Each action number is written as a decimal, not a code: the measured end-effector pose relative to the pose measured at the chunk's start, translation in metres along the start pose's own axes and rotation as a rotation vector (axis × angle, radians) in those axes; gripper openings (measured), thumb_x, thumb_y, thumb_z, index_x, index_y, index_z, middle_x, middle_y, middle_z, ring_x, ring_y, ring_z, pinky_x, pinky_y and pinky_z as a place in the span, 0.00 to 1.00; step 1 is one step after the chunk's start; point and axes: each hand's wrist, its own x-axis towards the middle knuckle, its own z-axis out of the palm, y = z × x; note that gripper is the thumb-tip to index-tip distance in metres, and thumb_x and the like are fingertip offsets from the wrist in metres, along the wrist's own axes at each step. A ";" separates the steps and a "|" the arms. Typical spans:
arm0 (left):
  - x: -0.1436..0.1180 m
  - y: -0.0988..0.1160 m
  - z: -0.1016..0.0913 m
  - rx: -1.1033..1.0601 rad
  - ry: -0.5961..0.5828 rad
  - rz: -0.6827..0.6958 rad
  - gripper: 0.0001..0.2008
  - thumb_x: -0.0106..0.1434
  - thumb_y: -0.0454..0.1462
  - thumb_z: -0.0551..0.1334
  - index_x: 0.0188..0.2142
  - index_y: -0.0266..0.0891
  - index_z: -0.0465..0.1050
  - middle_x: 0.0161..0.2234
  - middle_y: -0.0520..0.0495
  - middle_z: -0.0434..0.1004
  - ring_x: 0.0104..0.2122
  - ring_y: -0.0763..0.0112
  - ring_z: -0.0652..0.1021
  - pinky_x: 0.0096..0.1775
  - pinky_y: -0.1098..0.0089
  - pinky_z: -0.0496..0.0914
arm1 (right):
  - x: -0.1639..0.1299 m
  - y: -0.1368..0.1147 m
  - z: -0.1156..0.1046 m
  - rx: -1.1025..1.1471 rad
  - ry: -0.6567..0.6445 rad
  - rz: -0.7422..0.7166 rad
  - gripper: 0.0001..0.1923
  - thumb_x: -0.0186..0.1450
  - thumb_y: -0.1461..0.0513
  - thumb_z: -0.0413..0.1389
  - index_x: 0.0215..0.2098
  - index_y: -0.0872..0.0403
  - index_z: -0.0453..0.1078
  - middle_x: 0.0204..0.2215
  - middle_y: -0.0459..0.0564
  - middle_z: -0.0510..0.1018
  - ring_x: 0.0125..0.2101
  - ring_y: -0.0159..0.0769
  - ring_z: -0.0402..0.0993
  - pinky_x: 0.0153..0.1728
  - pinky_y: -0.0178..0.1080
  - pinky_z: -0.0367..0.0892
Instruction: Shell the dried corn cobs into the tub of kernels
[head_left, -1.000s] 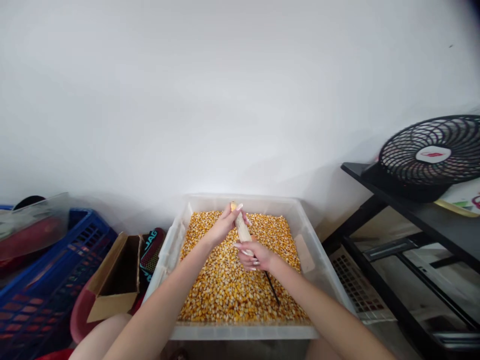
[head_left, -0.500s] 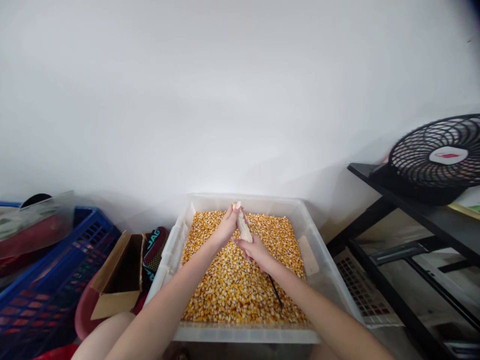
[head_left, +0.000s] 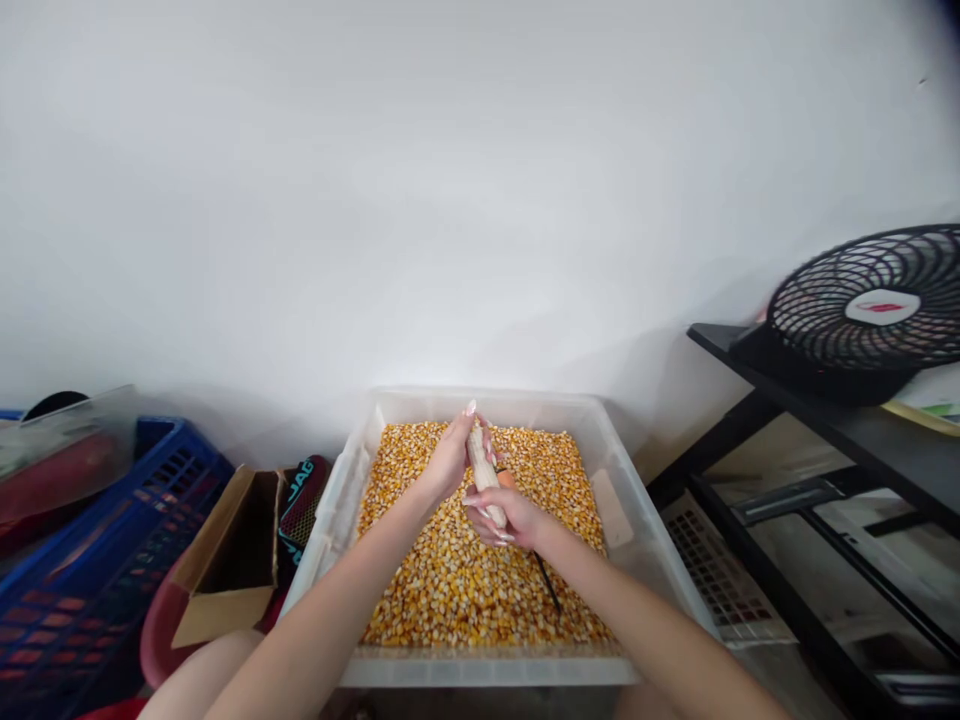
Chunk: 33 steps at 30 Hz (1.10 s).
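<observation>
A pale, mostly bare corn cob [head_left: 481,462] is held between both hands above a clear plastic bin [head_left: 480,672]. My left hand [head_left: 450,458] is closed around the cob's far end. My right hand [head_left: 514,515] grips its near end, with fingers wrapped over and under. Yellow and white corn kernels [head_left: 427,590] fill much of the bin below. An orange handle end [head_left: 506,478] and a thin black shaft [head_left: 547,583] show on either side of my right hand, which hides the part between; they appear to lie on the kernels.
On the left are an open cardboard box [head_left: 225,610], a dark shoe-like item with JAG lettering [head_left: 301,500], and a blue crate [head_left: 172,470]. To the right, a black fan [head_left: 885,305] sits on a black shelf [head_left: 810,410]. A white wall [head_left: 480,200] rises behind the bin.
My right hand has slid slightly toward me along the cob, and more of the cob's length shows. The orange handle end has come into sight. My left hand keeps its hold.
</observation>
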 end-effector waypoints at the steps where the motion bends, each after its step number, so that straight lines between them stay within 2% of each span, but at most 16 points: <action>1: -0.001 0.000 0.001 0.017 0.015 0.011 0.16 0.58 0.50 0.55 0.32 0.38 0.62 0.21 0.55 0.63 0.17 0.77 0.66 0.25 0.71 0.67 | -0.001 0.000 0.000 0.037 -0.026 0.023 0.16 0.58 0.60 0.52 0.15 0.55 0.57 0.07 0.38 0.58 0.06 0.22 0.47 0.08 0.30 0.42; 7: -0.003 -0.004 0.002 0.141 0.007 0.031 0.16 0.57 0.49 0.56 0.34 0.39 0.62 0.24 0.54 0.65 0.20 0.77 0.68 0.25 0.73 0.65 | -0.003 0.002 -0.001 0.166 -0.105 0.076 0.12 0.55 0.60 0.53 0.18 0.54 0.56 0.08 0.37 0.60 0.06 0.22 0.46 0.07 0.28 0.41; 13: -0.003 -0.006 -0.001 0.173 0.020 0.034 0.16 0.56 0.49 0.58 0.32 0.39 0.60 0.24 0.55 0.65 0.21 0.78 0.68 0.26 0.75 0.64 | -0.001 0.003 -0.003 0.202 -0.186 0.096 0.14 0.55 0.58 0.52 0.18 0.54 0.54 0.09 0.37 0.60 0.06 0.21 0.46 0.06 0.27 0.43; 16: -0.003 -0.007 0.001 0.101 -0.009 0.009 0.16 0.55 0.48 0.59 0.35 0.40 0.59 0.25 0.56 0.65 0.20 0.78 0.68 0.26 0.74 0.65 | -0.001 0.002 -0.003 0.180 -0.190 0.090 0.14 0.57 0.55 0.52 0.20 0.54 0.55 0.10 0.37 0.60 0.06 0.22 0.47 0.08 0.27 0.47; 18: -0.004 -0.007 0.002 0.070 -0.027 -0.030 0.18 0.54 0.46 0.61 0.39 0.42 0.59 0.24 0.57 0.64 0.19 0.78 0.68 0.25 0.74 0.65 | -0.001 0.002 -0.004 0.126 -0.147 0.059 0.15 0.57 0.51 0.51 0.23 0.53 0.57 0.09 0.36 0.59 0.07 0.23 0.48 0.10 0.28 0.53; 20: -0.004 -0.007 0.002 0.075 0.006 -0.049 0.23 0.51 0.44 0.64 0.43 0.43 0.58 0.21 0.58 0.63 0.18 0.78 0.67 0.22 0.76 0.63 | 0.001 0.001 -0.007 0.015 -0.053 -0.010 0.18 0.58 0.47 0.50 0.25 0.53 0.59 0.10 0.38 0.61 0.09 0.26 0.54 0.14 0.32 0.58; 23: -0.002 -0.005 0.000 0.041 0.081 -0.014 0.21 0.51 0.46 0.64 0.41 0.41 0.61 0.19 0.58 0.63 0.16 0.79 0.66 0.20 0.77 0.61 | 0.004 -0.004 -0.010 -0.240 0.271 -0.254 0.18 0.56 0.46 0.54 0.31 0.52 0.62 0.21 0.44 0.71 0.21 0.32 0.68 0.23 0.35 0.64; 25: 0.001 -0.005 -0.001 -0.012 0.090 -0.021 0.20 0.54 0.52 0.58 0.36 0.38 0.64 0.19 0.55 0.64 0.16 0.78 0.66 0.20 0.75 0.62 | 0.006 -0.010 -0.009 -0.392 0.517 -0.487 0.18 0.54 0.51 0.57 0.37 0.51 0.62 0.33 0.47 0.73 0.34 0.35 0.71 0.30 0.36 0.66; 27: 0.004 -0.005 -0.002 -0.024 0.098 -0.058 0.23 0.56 0.55 0.52 0.31 0.36 0.66 0.17 0.53 0.64 0.15 0.76 0.66 0.20 0.74 0.61 | 0.006 -0.017 -0.006 -0.499 0.651 -0.657 0.19 0.56 0.52 0.56 0.42 0.49 0.60 0.39 0.49 0.71 0.41 0.36 0.68 0.37 0.37 0.66; 30: 0.005 -0.009 0.001 0.055 0.141 -0.044 0.24 0.57 0.56 0.50 0.32 0.37 0.67 0.17 0.53 0.64 0.16 0.74 0.66 0.21 0.73 0.62 | 0.007 -0.030 0.005 -0.629 0.756 -0.735 0.20 0.59 0.51 0.52 0.47 0.50 0.60 0.42 0.51 0.70 0.43 0.37 0.67 0.40 0.39 0.65; 33: 0.003 -0.015 0.006 0.149 0.184 0.056 0.23 0.58 0.56 0.49 0.38 0.40 0.65 0.24 0.52 0.69 0.24 0.71 0.71 0.28 0.71 0.66 | 0.011 -0.040 0.018 -0.750 0.872 -0.745 0.19 0.60 0.51 0.51 0.47 0.50 0.62 0.40 0.50 0.71 0.41 0.37 0.68 0.42 0.40 0.65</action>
